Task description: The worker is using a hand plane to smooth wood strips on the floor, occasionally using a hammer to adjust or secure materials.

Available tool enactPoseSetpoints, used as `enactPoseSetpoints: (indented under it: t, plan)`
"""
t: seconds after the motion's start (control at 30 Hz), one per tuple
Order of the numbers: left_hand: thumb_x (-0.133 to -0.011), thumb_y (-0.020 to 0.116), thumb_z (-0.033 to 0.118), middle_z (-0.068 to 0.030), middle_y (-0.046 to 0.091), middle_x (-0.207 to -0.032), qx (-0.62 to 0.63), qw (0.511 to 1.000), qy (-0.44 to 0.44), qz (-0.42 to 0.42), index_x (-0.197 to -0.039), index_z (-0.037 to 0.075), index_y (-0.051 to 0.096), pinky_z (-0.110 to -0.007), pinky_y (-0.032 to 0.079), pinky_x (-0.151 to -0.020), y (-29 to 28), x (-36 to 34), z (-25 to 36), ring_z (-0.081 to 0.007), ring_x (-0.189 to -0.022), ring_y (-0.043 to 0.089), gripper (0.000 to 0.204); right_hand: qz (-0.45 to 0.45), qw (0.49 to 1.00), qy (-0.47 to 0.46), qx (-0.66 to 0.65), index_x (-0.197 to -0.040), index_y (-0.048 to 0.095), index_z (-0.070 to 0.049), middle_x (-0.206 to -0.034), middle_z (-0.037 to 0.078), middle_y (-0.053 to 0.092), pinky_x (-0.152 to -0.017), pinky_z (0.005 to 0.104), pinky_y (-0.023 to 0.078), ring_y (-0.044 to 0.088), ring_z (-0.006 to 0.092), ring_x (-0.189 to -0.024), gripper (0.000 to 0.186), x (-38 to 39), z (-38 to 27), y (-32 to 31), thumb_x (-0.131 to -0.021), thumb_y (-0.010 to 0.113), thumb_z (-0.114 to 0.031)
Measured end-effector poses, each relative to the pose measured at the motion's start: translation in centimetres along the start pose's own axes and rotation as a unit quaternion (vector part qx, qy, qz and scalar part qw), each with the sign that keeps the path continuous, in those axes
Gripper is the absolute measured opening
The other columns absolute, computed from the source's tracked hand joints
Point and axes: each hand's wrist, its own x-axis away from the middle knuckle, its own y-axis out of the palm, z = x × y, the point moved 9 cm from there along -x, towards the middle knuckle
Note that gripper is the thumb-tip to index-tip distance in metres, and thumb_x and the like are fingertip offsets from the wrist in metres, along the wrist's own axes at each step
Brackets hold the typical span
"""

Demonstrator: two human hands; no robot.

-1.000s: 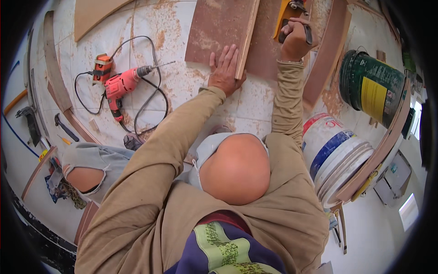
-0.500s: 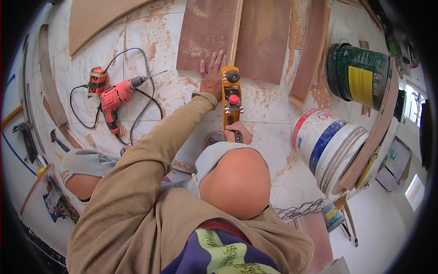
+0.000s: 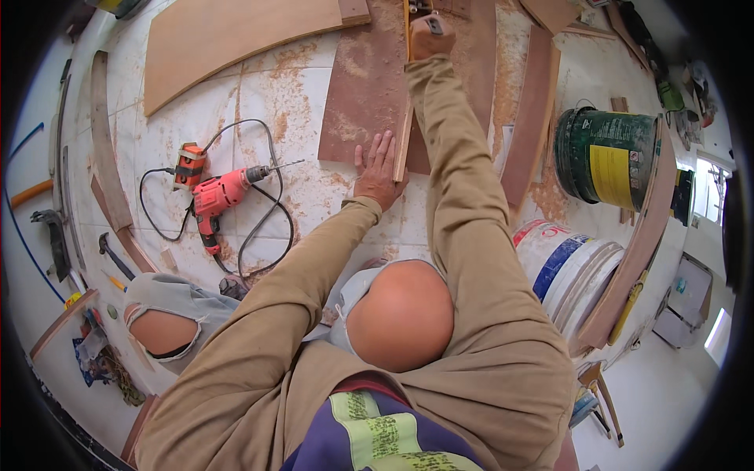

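Observation:
My right hand [image 3: 432, 35] is closed on the dark handle of a yellow hand plane [image 3: 408, 20] at the top, on the edge of an upright wooden board [image 3: 404, 145], with the plane partly out of frame. Below it, my left hand [image 3: 379, 177] rests with fingers stretched over a reddish-brown panel [image 3: 349, 94], its thumb side against the near end of that board's pale edge. A pink drill [image 3: 217, 202] with a long bit lies on the sawdust-strewn tiles to the left, beside an orange power strip [image 3: 188, 165] and black cord.
A curved plywood piece [image 3: 228, 43] lies at upper left. Narrow wood strips [image 3: 525, 125], a dark green bucket [image 3: 598, 157] and a white bucket [image 3: 561, 271] are on the right. A hammer [image 3: 114, 263] and clamp [image 3: 55, 239] lie left. My knees are in the lower middle and left.
My right hand and the plane went from upper right down toward my knee, then pushed up to the board's far end. My left hand still steadies the board; the view has shifted slightly.

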Motion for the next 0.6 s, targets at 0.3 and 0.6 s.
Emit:
enactPoseSetpoints:
  t: [0.3,0.6]
  plan:
    - [-0.089,0.061,0.041,-0.0107,0.027,-0.167,-0.159,0.985,0.04,-0.052,-0.157,0.003,0.029,-0.059,0.001,-0.123,2.3,-0.1,0.8,-0.0268,-0.156,0.021,0.084,-0.05,0.987,0.152,-0.03,-0.078,0.067,0.0,-0.067,0.008,0.063,-0.057,0.0272,0.047,0.06,0.0139,-0.058,0.007,30.5,-7.1,-16.1,-0.079,0.061,0.003]
    - [-0.089,0.064,0.032,-0.0134,0.03,-0.164,-0.027,0.998,0.001,-0.053,-0.156,0.001,0.029,-0.056,-0.001,-0.123,-0.7,0.8,-0.7,-0.0295,-0.155,0.022,0.082,0.012,0.984,0.098,-0.146,-0.071,0.064,-0.002,-0.057,0.006,0.057,-0.043,0.0296,0.043,0.053,0.0145,-0.045,0.016,-8.0,6.9,1.7,-0.086,0.06,-0.006]
